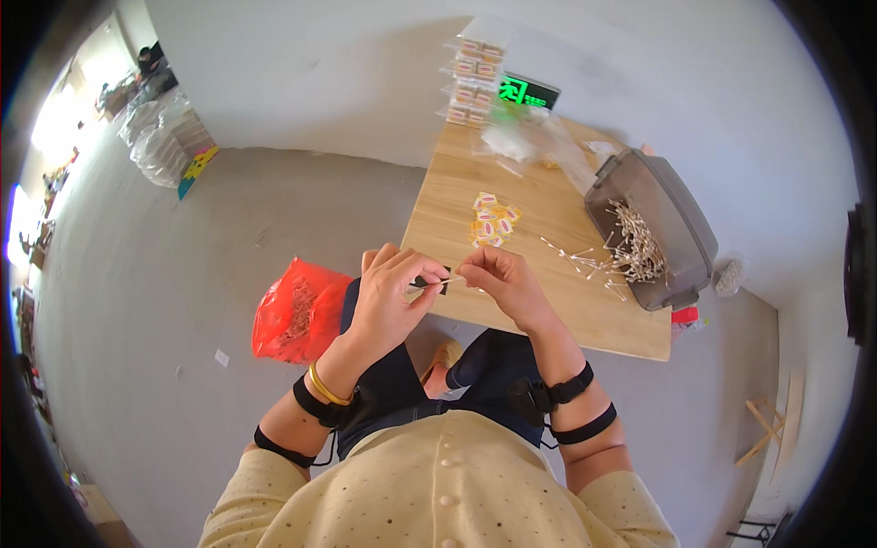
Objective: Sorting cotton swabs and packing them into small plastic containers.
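Close together in front of me, at the near edge of the wooden table [598,333], both hands pinch at a thin cotton swab [442,282]. My left hand [391,290] grips it with bent fingers, thumb and forefinger closed. At the swab's right end, the thumb and forefinger of my right hand [504,279] are pressed together. Behind the swab a small black thing [446,272] shows, mostly hidden by my left fingers. Just beyond my hands lies a loose pile of small yellow and white paper pieces [494,222]. Several loose cotton swabs [575,262] are scattered to their right.
A grey see-through bin [683,237] lies tipped on the table's right side, with many cotton swabs inside. Clear bags of packed cards [477,78] are stacked at the far edge, near crumpled clear plastic [516,139]. Left of my knee is a red plastic bag [292,315].
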Demonstrator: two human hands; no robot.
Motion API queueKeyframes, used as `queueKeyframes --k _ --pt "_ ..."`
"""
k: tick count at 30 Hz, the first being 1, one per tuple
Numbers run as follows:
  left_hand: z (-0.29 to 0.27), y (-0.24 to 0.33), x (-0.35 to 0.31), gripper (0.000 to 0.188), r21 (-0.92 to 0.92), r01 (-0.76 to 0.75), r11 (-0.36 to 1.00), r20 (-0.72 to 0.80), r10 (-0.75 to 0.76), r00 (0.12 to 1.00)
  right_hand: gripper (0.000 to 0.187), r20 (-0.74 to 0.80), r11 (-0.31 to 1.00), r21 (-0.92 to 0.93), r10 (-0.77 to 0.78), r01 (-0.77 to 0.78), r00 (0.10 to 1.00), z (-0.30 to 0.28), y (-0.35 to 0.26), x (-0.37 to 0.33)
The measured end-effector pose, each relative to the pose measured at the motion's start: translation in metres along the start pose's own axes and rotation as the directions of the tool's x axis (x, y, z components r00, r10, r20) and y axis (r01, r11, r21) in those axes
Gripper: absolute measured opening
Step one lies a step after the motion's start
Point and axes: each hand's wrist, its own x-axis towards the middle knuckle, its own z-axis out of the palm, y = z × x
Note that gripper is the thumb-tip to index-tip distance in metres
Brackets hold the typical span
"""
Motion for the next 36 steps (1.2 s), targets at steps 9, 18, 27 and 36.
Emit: queueKeyframes --k 9,18,27,36 --pt "-0.042 -0.020 -0.042 0.020 0.015 0.166 0.986 -0.172 -0.161 0.972 0.022 0.155 0.999 -0.029 0.050 -0.046 0.987 0.065 -0.017 0.029" --pt "-0.082 -0.059 -0.102 0.023 -0.056 0.392 0.918 -0.284 -0.391 0.875 0.019 0.392 0.976 -0.156 -0.083 0.155 0.916 0.153 -0.034 0.033" --pt "-0.119 -0.080 -0.133 0.015 -0.514 0.470 0.718 -0.358 -0.677 0.643 0.014 0.913 0.927 -0.312 0.233 0.206 0.334 0.186 -0.053 0.036" --pt "-0.144 -0.074 -0.147 0.017 -0.694 0.390 0.605 -0.325 -0.747 0.580 0.021 0.374 0.809 -0.417 -0.264 0.416 0.889 0.228 -0.052 0.085"
